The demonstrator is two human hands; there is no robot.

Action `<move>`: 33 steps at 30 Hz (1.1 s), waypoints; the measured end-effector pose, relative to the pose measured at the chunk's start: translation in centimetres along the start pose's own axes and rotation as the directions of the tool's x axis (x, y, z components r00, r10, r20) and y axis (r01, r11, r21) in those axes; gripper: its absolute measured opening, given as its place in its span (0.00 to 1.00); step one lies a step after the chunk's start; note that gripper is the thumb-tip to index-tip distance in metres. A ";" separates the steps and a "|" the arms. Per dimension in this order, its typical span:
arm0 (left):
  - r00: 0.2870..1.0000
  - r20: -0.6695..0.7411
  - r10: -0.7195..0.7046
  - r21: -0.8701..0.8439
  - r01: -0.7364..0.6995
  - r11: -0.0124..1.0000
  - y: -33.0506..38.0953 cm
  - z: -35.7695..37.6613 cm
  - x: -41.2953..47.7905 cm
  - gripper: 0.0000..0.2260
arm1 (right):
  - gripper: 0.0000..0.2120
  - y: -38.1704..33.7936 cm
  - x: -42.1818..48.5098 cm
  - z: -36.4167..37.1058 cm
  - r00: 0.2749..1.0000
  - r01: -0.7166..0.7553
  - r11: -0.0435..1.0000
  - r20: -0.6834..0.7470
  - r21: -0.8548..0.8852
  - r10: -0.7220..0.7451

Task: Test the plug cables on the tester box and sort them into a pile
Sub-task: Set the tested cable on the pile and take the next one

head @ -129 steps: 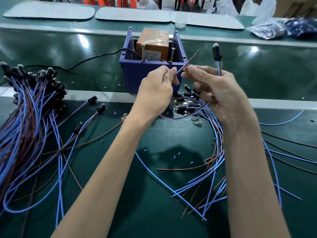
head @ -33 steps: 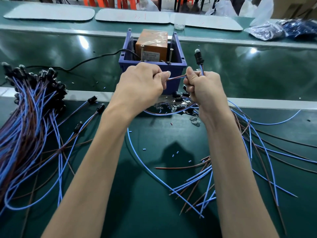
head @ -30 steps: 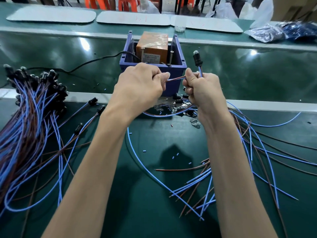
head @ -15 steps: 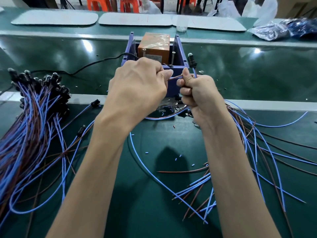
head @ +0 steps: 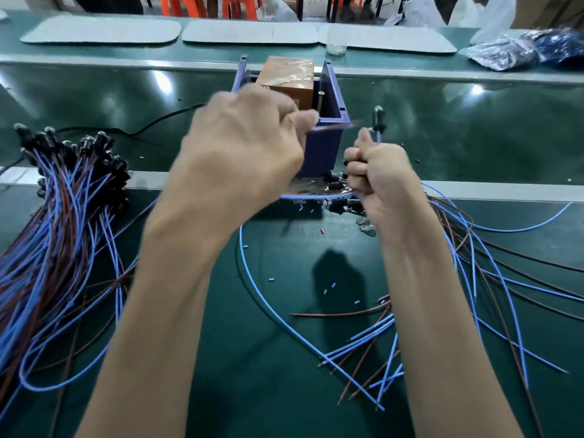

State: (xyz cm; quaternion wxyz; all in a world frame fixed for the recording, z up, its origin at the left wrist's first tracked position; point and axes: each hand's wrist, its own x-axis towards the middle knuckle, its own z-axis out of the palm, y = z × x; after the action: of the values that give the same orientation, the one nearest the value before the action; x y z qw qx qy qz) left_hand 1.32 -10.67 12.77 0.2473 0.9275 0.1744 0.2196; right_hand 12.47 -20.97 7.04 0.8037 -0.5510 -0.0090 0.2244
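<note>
txt: none legible | orange block [head: 286, 79] in blue tester box [head: 332, 90]: front label blurred, mostly behind left hand [head: 243, 147], unreadable | white mats [head: 249, 31], far edge of bench: faint red marks, too small to read

Two hands show: left hand [head: 243, 150] and right hand [head: 380, 180]. One plug cable [head: 378, 116] is raised between them. One blue tester box [head: 322, 153] holds one orange unit [head: 286, 79]. One black cord [head: 164, 116], one clear cup [head: 336, 42] and three pale mats [head: 101, 34] lie behind. The piled cables [head: 57, 235] at left and loose cables [head: 458, 238] at right are too tangled to count.
</note>
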 end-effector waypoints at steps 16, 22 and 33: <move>0.967 0.187 -0.174 -0.653 0.255 0.713 -3.0 3.9 2.3 0.13 | 0.18 -0.7 -0.3 -1.0 0.988 0.152 0.964 0.018 -0.218 -0.152; 0.899 0.347 -0.266 -0.874 0.413 0.256 -1.5 5.1 2.0 0.09 | 0.11 0.0 -1.5 -0.1 0.967 0.209 0.931 0.206 -0.300 -0.151; 0.868 0.403 -0.288 -0.890 0.446 0.098 -0.9 5.8 1.7 0.08 | 0.12 0.4 -1.5 0.3 0.952 0.222 0.939 0.265 -0.263 -0.151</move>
State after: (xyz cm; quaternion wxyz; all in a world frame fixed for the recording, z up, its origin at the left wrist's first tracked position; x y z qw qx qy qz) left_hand 5.43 -11.43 8.35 0.8267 0.5010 0.2069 0.1509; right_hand 10.90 -21.10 7.16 0.7251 -0.6278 -0.1918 0.2082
